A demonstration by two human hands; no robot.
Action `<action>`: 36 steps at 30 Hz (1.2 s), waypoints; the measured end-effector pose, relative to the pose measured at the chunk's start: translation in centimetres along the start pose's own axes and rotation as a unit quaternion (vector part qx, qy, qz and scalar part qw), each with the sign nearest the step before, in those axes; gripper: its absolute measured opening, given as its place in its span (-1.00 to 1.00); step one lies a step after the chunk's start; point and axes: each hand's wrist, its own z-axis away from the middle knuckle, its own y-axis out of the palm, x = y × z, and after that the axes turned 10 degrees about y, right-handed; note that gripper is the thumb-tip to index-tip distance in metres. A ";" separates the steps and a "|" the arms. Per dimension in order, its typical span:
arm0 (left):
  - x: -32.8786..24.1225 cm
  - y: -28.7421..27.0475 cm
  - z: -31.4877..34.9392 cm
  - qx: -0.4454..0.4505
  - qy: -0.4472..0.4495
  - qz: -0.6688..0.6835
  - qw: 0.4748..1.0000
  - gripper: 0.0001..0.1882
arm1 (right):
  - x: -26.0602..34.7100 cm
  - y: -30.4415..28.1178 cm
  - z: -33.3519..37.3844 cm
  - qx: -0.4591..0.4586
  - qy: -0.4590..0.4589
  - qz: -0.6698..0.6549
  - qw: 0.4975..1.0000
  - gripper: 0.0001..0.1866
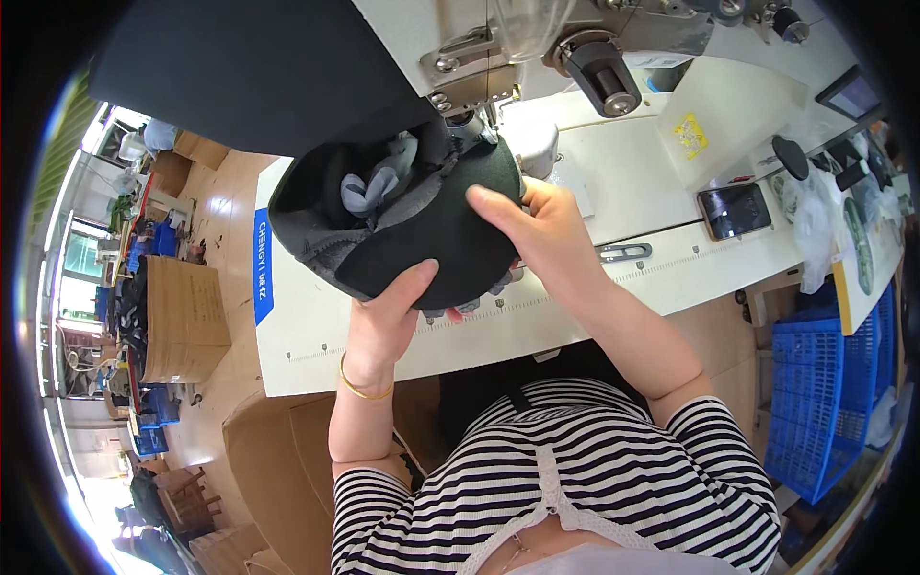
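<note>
A black fabric cap (431,235) is held at the sewing machine's needle area (484,125), its inside turned up and grey patterned cloth (374,187) bunched within. My left hand (395,297) grips the near edge of its stiff, curved brim, thumb on top and fingers underneath. On the right side my right hand (546,225) pinches the same brim, its thumb lying on the upper face. The brim's far edge is up against the machine's foot; whether the needle is in the cloth cannot be seen. Most fingers are hidden below the cap.
A white sewing table (460,331) with a printed ruler strip lies beneath. To the right are a phone (734,211), a small metal tool (625,252), plastic bags (815,230) and blue crates (824,393). A large dark panel (249,77) covers the upper left; cardboard boxes (187,321) stand left.
</note>
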 end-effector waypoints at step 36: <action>0.7 0.8 -2.5 -0.050 0.062 -0.024 0.997 -0.73 | -0.7 0.0 0.3 0.041 -0.024 -0.057 0.997 -0.66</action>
